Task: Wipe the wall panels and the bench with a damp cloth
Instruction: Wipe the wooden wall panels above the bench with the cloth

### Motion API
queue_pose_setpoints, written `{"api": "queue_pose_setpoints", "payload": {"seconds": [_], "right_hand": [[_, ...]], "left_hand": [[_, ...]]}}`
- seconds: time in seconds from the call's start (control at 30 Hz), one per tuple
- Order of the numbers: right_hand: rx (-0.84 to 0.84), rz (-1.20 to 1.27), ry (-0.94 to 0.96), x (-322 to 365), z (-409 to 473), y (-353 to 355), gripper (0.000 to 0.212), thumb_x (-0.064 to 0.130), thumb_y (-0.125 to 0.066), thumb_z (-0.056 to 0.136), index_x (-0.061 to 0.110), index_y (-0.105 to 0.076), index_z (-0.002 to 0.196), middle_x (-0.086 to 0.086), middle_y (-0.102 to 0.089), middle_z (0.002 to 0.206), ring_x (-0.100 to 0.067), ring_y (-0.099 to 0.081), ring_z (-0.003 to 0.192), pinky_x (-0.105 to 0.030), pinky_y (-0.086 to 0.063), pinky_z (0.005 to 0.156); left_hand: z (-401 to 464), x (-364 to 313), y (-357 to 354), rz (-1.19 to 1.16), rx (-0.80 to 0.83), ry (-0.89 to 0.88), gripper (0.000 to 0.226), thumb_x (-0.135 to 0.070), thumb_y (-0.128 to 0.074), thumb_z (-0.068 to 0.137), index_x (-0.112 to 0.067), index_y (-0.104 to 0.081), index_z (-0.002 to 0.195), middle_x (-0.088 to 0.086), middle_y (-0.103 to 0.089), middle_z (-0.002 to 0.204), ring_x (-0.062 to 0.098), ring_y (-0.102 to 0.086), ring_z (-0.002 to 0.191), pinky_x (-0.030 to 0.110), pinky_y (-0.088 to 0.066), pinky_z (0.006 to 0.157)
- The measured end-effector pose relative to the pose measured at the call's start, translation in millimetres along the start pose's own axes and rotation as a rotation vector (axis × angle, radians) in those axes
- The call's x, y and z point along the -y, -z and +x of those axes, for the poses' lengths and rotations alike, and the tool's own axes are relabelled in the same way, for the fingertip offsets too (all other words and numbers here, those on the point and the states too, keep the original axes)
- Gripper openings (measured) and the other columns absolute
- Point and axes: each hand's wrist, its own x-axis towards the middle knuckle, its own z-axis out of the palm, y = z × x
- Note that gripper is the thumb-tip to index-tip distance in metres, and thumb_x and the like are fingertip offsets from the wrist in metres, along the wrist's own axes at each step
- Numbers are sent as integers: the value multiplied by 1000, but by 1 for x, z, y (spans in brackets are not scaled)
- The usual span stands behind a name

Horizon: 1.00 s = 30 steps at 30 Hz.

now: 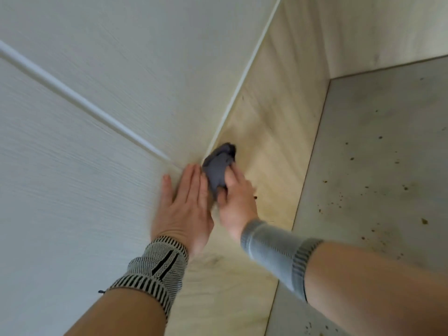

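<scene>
Cloth at the corner where wall meets bench.

The pale wall panels (101, 76) fill the left, split by 1 white trim strip (80, 101); the light wood bench (271, 132) runs beside a speckled grey floor (378, 161). The left hand (184, 204) lies flat on the panel, fingers straight. The right hand (236, 197) grips the bunched grey cloth (219, 163) on the bench against the wall.

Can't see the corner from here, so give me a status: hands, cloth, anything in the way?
Left hand flat on wall panel. Right hand has its grip on grey cloth, at bench back edge. Nothing blocking; crumbs on floor.
</scene>
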Motion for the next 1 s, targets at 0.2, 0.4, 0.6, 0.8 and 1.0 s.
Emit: {"api": "queue_pose_setpoints", "payload": {"seconds": [0.2,0.4,0.6,0.8,1.0], "right_hand": [[-50,51,-68,-17,38,2,52,14,-41,98,15,-34,149,-1,-30,155,-28,-41,129,-34,-34,112],[-80,132,22,-10,-7,-22,50,15,-41,96,21,-38,146,5,-38,149,-23,-46,119,-35,-40,105],[-61,140,-379,-44,23,-6,45,17,-37,102,14,-35,147,-1,-34,149,-23,-45,127,-10,-40,92],[-29,143,-36,-18,-15,-20,48,18,-43,98,16,-38,145,0,-33,151,-19,-40,127,-31,-33,111],[106,18,-634,-51,2,1,39,15,-36,103,8,-37,141,-10,-39,142,-24,-54,114,-27,-44,82]], "left_hand": [[-1,0,-2,-2,-21,-16,77,-40,-12,98,-1,50,122,10,47,139,28,31,145,54,42,90],[3,-1,-5,-4,-7,-12,66,-38,5,96,-2,55,117,9,51,137,23,43,137,54,45,87],[0,-2,-4,2,-38,-26,76,-36,-14,99,-4,51,122,8,48,140,25,31,146,55,45,86],[2,-2,-4,-3,-19,-25,73,-39,-9,101,-5,53,121,5,48,140,25,33,145,54,44,87],[1,-3,-7,18,-59,-19,75,-34,-15,100,-5,49,124,8,36,156,25,30,146,54,45,87]]}}
